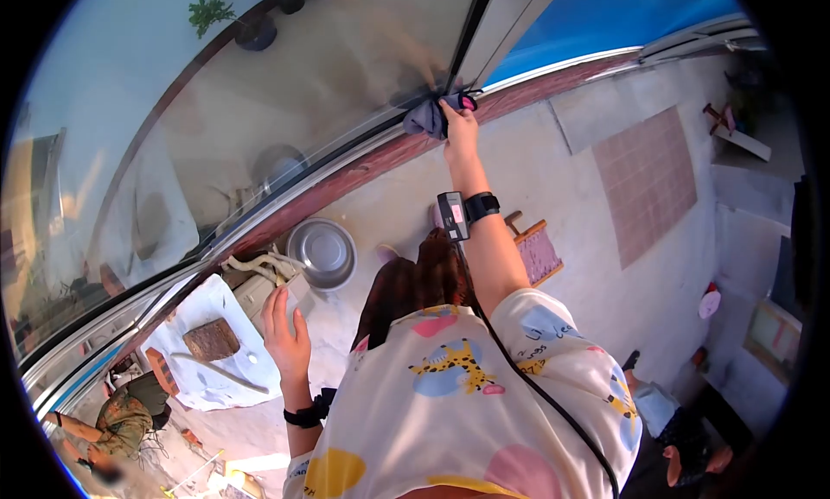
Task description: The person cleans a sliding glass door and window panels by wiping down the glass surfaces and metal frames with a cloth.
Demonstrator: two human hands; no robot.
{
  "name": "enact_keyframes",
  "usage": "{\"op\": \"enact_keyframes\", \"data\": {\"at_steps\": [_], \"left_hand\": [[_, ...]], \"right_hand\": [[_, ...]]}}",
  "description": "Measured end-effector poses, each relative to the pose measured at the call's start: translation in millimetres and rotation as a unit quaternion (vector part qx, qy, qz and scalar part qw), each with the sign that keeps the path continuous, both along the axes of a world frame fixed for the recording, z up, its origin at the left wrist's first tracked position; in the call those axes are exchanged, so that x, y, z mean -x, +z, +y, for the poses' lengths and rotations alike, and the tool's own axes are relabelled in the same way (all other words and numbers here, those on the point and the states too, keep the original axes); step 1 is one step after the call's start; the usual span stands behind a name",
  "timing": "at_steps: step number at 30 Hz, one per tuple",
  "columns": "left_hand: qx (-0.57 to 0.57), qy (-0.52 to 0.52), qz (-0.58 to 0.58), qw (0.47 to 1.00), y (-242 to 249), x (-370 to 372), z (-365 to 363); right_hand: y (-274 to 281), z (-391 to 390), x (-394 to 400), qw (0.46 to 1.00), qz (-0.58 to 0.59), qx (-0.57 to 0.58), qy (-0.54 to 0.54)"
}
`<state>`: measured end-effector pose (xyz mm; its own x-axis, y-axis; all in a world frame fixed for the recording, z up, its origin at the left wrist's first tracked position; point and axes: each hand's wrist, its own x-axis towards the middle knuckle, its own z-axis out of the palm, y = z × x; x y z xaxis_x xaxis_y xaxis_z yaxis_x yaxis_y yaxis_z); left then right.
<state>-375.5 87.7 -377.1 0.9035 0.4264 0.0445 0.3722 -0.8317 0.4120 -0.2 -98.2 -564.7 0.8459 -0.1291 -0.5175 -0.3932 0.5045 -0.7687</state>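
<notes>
My right hand (460,123) is closed on a grey cloth (426,119) with a pink and black edge. It presses the cloth against the lower corner of the window, where the glass (346,76) meets the light frame (501,32). My left hand (286,336) hangs at my side with its fingers stretched out, holding nothing. Near it stand a metal basin (321,254) and a pale box with a hose (264,266) on top, below the reddish sill (372,159).
A white board (207,374) with a brown block (212,339) lies at left. Behind me is a small wooden stool (538,253). One person (130,417) is at lower left, another (679,430) at lower right. Tiled paving (647,184) covers part of the floor.
</notes>
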Motion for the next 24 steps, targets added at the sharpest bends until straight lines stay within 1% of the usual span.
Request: {"op": "enact_keyframes", "data": {"at_steps": [2,3,5,7,8,10,11,12,13,14,15,16,18,19,20,21,22,24], "left_hand": [[0.000,0.010,0.005,1.000,-3.0,12.3,1.3],[0.006,0.008,0.009,1.000,-0.6,18.4,0.6],[-0.028,0.021,-0.002,0.999,2.9,22.6,1.7],[-0.024,0.044,-0.017,0.999,-1.5,30.9,3.8],[-0.020,0.064,-0.024,0.997,-0.2,38.4,4.2],[-0.026,0.080,-0.015,0.996,-0.5,44.5,-1.4],[-0.034,0.079,-0.009,0.996,-0.4,48.1,-3.7],[-0.043,0.080,-0.011,0.996,-3.8,48.7,-5.7],[-0.042,0.084,-0.014,0.996,-5.8,52.3,-8.5],[-0.042,0.082,-0.011,0.996,-8.1,56.3,-11.7],[-0.041,0.080,-0.005,0.996,-10.8,57.5,-15.1],[-0.037,0.082,0.001,0.996,-12.4,56.2,-17.5],[-0.017,0.090,0.016,0.996,-9.2,56.9,-20.6],[-0.021,0.091,0.010,0.996,-12.1,53.1,-18.8],[-0.020,0.097,0.009,0.995,-13.0,51.6,-19.1],[-0.017,0.101,0.014,0.995,-9.6,53.2,-20.3],[-0.019,0.102,0.018,0.994,-8.0,51.9,-20.8],[-0.008,0.101,0.003,0.995,-8.7,44.5,-25.9]], "right_hand": [[1.8,-6.7,-1.3,0.998,-0.014,-0.025,0.049],[7.8,-11.9,5.6,0.999,-0.010,-0.020,0.047],[24.3,-16.1,5.3,0.990,-0.089,0.086,0.062],[55.3,-14.4,1.8,0.967,-0.164,0.179,0.073],[55.7,-14.7,3.6,0.968,-0.161,0.178,0.077],[54.7,-18.9,0.2,0.966,-0.192,0.148,0.086],[35.0,-21.8,-1.0,0.974,-0.133,0.146,0.112],[6.7,-21.3,-2.3,0.973,-0.136,0.146,0.115],[-26.4,-21.1,-2.9,0.975,-0.115,0.148,0.116],[-43.9,-18.4,-8.9,0.977,-0.096,0.148,0.118],[-45.8,-19.3,-9.9,0.984,-0.094,0.092,0.121],[-36.1,-20.0,-9.8,0.984,-0.088,0.096,0.123],[-9.1,-26.3,-7.5,0.980,-0.044,0.106,0.162],[3.2,-28.6,-9.0,0.979,-0.070,0.083,0.174],[14.9,-28.1,-10.8,0.978,-0.073,0.080,0.176],[25.3,-29.2,-7.4,0.975,-0.115,0.095,0.165],[28.3,-29.8,-5.3,0.969,-0.157,0.110,0.153],[-6.9,-33.2,-11.1,0.967,-0.168,0.123,0.150]]}}
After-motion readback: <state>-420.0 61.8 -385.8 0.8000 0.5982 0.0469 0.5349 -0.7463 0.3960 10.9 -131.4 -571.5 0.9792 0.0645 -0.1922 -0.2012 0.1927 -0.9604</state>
